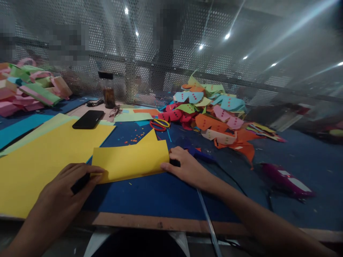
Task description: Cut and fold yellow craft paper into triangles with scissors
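Observation:
A folded sheet of yellow paper [131, 160] lies on the blue table top in front of me, its fold running along the near edge. My left hand [72, 185] pinches its near left corner between thumb and fingers. At the right end my right hand [182, 164] grips the edge, thumb in front and fingers curled behind. Something black shows inside each hand; I cannot tell what it is. A pointed yellow flap sticks up behind the folded sheet. Just beyond my right hand lies a blue glue gun [200, 155] with a dark cord.
Large yellow sheets [53, 153] lie left, with a black phone [88, 119] on them. Scissors [160, 124] and a bottle [107, 91] stand farther back. Cut-paper pieces [214, 121] are heaped right, folded paper [34, 85] far left. A purple pouch [288, 180] lies right.

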`<state>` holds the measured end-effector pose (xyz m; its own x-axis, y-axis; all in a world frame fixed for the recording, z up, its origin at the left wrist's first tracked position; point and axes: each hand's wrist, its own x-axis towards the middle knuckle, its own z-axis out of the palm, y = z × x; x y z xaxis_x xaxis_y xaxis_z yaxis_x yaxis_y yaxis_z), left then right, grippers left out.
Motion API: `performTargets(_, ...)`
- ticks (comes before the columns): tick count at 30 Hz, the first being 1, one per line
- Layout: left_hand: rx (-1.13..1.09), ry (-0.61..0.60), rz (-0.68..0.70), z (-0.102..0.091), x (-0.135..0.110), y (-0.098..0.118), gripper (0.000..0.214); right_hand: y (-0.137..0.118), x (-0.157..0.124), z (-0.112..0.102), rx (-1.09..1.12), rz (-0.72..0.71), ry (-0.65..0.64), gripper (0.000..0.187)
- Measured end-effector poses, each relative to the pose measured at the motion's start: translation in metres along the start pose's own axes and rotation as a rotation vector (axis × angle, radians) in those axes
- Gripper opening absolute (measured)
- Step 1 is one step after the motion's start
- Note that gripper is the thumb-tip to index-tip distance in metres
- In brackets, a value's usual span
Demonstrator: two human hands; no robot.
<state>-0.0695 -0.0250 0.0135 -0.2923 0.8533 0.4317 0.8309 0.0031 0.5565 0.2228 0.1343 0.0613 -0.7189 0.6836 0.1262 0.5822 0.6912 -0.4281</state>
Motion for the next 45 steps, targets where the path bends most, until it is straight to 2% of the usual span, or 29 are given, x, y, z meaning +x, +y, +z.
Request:
performTargets(4, -0.024, -0.008, -0.008, -0.002, -0.001, -0.001, 0.030, -0.001, 0.000, 0.000, 0.026, 0.029, 0.014, 0.034)
performTargets(8, 0.002, -0.026, -0.088, -0.004, 0.001, -0.007, 0.035, -0.002, -0.001, -0.001, 0.063, 0.035, 0.034, 0.031)
performTargets(14, -0.035, -0.045, -0.092, -0.008, 0.004, -0.009, 0.048, -0.002, -0.001, -0.001, 0.054, 0.031, 0.020, 0.032)
performTargets(19, -0.069, -0.015, -0.133, -0.006, 0.004, -0.004, 0.061, 0.000, -0.001, 0.001, 0.039, 0.016, 0.019, 0.034)
performTargets(23, -0.060, -0.027, -0.143, -0.005, 0.002, -0.002, 0.047, 0.001, 0.000, 0.002, 0.038, 0.008, 0.026, 0.035)
performTargets(27, -0.052, -0.025, -0.146, -0.005, 0.001, -0.003, 0.042, 0.002, -0.001, 0.003, 0.037, 0.004, 0.022, 0.036)
performTargets(32, 0.001, -0.002, -0.072, -0.006, 0.001, -0.008, 0.034, 0.003, -0.001, 0.005, 0.018, -0.008, 0.040, 0.036)
performTargets(34, 0.005, 0.004, -0.061, -0.006, 0.001, -0.009, 0.036, 0.003, 0.000, 0.005, 0.016, -0.006, 0.041, 0.036)
performTargets(38, 0.024, -0.013, -0.093, -0.006, 0.000, -0.006, 0.056, 0.002, 0.000, 0.004, 0.013, -0.005, 0.050, 0.037)
performTargets(42, 0.053, -0.034, -0.034, -0.006, 0.000, -0.003, 0.035, 0.002, 0.000, 0.005, 0.016, -0.009, 0.049, 0.035)
performTargets(45, 0.018, -0.032, 0.016, -0.005, -0.001, 0.000, 0.028, 0.003, -0.001, 0.006, 0.010, -0.007, 0.057, 0.034)
